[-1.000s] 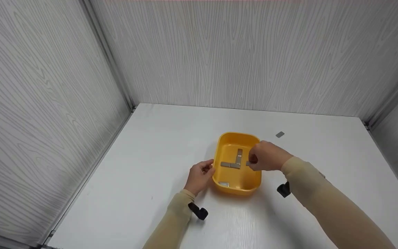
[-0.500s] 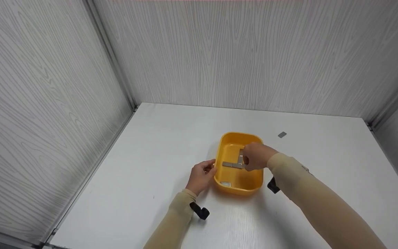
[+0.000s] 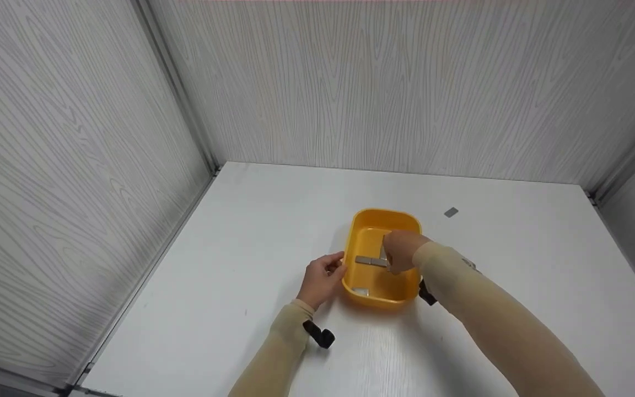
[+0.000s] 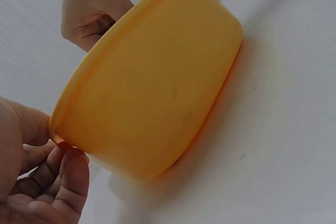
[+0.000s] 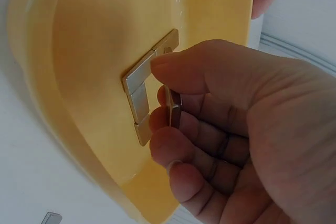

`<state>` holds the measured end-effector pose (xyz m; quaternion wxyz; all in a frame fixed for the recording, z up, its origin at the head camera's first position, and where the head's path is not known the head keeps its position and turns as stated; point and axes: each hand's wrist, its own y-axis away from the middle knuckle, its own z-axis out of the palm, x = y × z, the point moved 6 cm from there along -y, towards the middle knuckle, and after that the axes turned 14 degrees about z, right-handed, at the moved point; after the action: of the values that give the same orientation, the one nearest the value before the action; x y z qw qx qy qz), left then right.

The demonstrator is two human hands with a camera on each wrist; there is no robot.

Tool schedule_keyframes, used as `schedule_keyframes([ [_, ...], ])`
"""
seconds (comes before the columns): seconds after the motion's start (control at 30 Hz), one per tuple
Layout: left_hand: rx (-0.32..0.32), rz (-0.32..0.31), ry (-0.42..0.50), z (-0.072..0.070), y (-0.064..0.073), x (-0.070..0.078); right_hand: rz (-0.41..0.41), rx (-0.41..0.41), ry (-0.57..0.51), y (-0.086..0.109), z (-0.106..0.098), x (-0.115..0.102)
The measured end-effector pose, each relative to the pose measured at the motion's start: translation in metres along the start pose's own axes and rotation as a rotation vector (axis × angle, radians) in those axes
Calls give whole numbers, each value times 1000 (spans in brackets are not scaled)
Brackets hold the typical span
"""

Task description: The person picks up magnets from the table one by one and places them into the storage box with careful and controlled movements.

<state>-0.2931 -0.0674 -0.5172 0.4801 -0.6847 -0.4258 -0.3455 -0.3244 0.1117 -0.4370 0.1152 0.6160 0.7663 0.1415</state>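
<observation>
A yellow plastic tray (image 3: 378,302) stands on the white table, several small flat silver bars (image 5: 140,72) laid end to end in an L on its floor. My left hand (image 3: 320,278) pinches the tray's left rim between thumb and fingers; the left wrist view shows the fingertips under the lip. Inside the tray, my right hand (image 3: 400,251) holds another small silver bar (image 5: 170,103) between thumb and fingers, close over the L. Part of the L is hidden behind this hand in the head view. Near the tray's front left corner lies a separate silver bar (image 3: 360,291).
One loose silver bar (image 3: 451,212) lies on the table (image 3: 273,220) behind and to the right of the tray. Pale wood-grain panels (image 3: 350,82) wall the table at the back and both sides.
My right hand has moved left and down into the tray with the bar, from the right side to over the L. My left hand has kept its grip on the rim.
</observation>
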Motion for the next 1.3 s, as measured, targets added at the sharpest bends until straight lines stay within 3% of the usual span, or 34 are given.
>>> schedule_keyframes([
  [0.13, 5, 14, -1, -1, 0, 1, -4, -1, 41, -5, 2, -3],
  [0.33, 5, -55, 14, 0, 2, -3, -1, -6, 125, -13, 8, -6],
  [0.57, 5, -60, 19, 2, 5, -2, 39, -51, 168, -14, 18, -7],
  [0.73, 0, -69, 17, 2, 6, -1, 21, -44, 192, -12, 22, -9],
  [1.0, -2, -19, 9, 3, 5, 2, -60, -37, 206, -12, 31, -13],
  [1.3, -2, -24, -1, 3, 7, 1, -7, -94, 162, -13, 39, -10],
])
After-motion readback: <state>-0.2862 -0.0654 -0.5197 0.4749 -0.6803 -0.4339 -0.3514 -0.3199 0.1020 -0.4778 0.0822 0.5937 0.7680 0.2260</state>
